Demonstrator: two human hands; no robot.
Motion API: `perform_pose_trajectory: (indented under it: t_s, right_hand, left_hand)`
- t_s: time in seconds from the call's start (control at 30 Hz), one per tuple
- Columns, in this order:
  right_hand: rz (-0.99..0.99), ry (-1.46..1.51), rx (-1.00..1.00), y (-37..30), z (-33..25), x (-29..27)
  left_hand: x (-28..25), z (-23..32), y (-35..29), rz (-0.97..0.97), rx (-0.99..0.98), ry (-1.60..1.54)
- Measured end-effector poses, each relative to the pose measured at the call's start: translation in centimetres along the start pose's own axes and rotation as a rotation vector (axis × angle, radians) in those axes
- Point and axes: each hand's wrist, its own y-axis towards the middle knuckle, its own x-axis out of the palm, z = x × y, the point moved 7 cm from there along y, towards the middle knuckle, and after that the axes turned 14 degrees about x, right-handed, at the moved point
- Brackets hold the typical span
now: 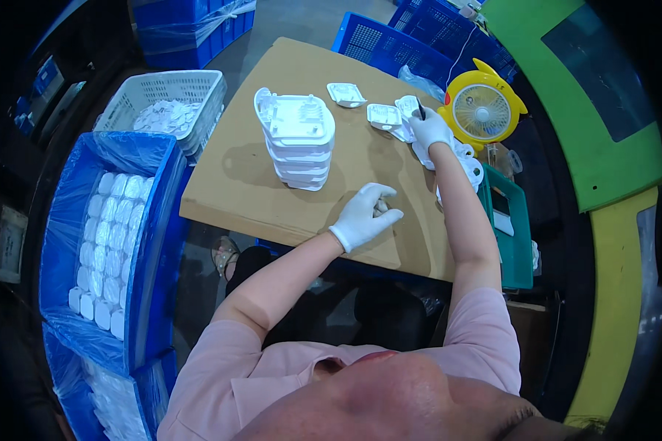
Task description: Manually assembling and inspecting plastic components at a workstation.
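Observation:
My left hand (pixel 365 213), in a white glove, rests on the cardboard sheet (pixel 250 176) with its fingers curled around a small object I cannot make out. My right hand (pixel 429 126), also gloved, reaches to the far right and holds a thin dark tool (pixel 421 109) upright over a white plastic part (pixel 407 107). Another white part (pixel 383 116) lies just left of it, and one more (pixel 346 94) sits farther back. A tall stack of white plastic shells (pixel 298 140) stands at the middle of the sheet, left of both hands.
A blue crate (pixel 151 242) lined with plastic holds rows of white pieces at my left. Behind it is a white basket (pixel 206 88) of white parts. A yellow desk fan (pixel 482 109) and a green tray (pixel 521 242) stand at the right. Blue crates (pixel 390 44) lie beyond.

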Motion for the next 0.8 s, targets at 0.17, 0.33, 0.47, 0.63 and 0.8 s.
perform_pose_trajectory:
  t_s: [0.17,0.33,0.47,0.63,0.8]
  right_hand:
    - [-0.017,-0.2,-0.17,-0.4,-0.4,3.7]
    - [0.107,-0.313,-0.125,-0.9,0.3,5.3]
    - [0.119,0.0,-0.18,-8.4,-1.0,2.8]
    - [-0.198,0.619,0.049,-16.1,1.9,2.0]
    - [-0.237,0.706,0.076,-19.7,1.4,0.5]
  left_hand:
    - [0.1,-0.3,0.0,-0.008,-0.034,0.002]
    - [-0.1,-0.4,0.0,0.086,-0.072,-0.01]
    - [-2.0,0.1,-0.5,0.287,0.105,0.223]
    - [-1.7,-0.1,-0.2,0.267,0.066,0.194]
    - [-1.3,-0.1,-0.1,0.125,0.028,0.198]
